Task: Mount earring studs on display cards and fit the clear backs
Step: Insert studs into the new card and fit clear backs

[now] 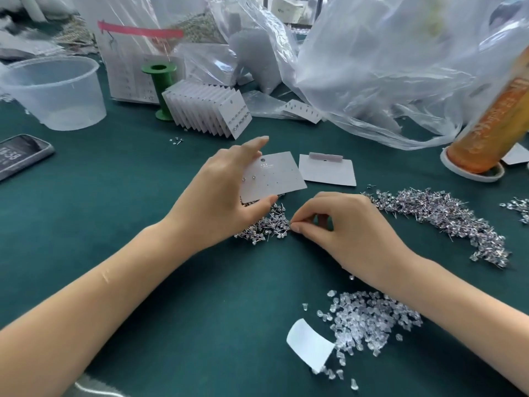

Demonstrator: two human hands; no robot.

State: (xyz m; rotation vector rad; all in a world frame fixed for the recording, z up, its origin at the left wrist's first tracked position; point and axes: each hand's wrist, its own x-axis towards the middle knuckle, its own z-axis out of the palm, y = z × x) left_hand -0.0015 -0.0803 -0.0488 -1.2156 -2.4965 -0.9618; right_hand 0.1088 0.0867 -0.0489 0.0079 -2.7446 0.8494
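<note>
The left hand (226, 193) holds a grey display card (274, 179) tilted above the green tabletop (128, 196), thumb curled under its near edge and fingers behind its far edge; two small studs (249, 177) already sit in the card near the thumb side. Under that hand lies a small heap of earring studs (266, 224), and the right hand (343, 227) has its thumb and forefinger pressed together at the heap's right edge, pinching at a stud there, though the stud itself is too small to make out. A second card (326, 171), with a folded top flap, lies flat just beyond the held one. A longer drift of studs (446, 219) curves away to the right, and a pile of clear backs (369, 319) sits near the right forearm, beside a curled slip of white paper (309, 342). Farther back, a fanned row of finished cards (211, 110) leans by a green spool (161, 90), with a clear plastic tub (54, 93) and a phone (20, 156) to the left, crumpled plastic bags (372, 67) behind, and an orange bottle (492, 121) at the right.
</note>
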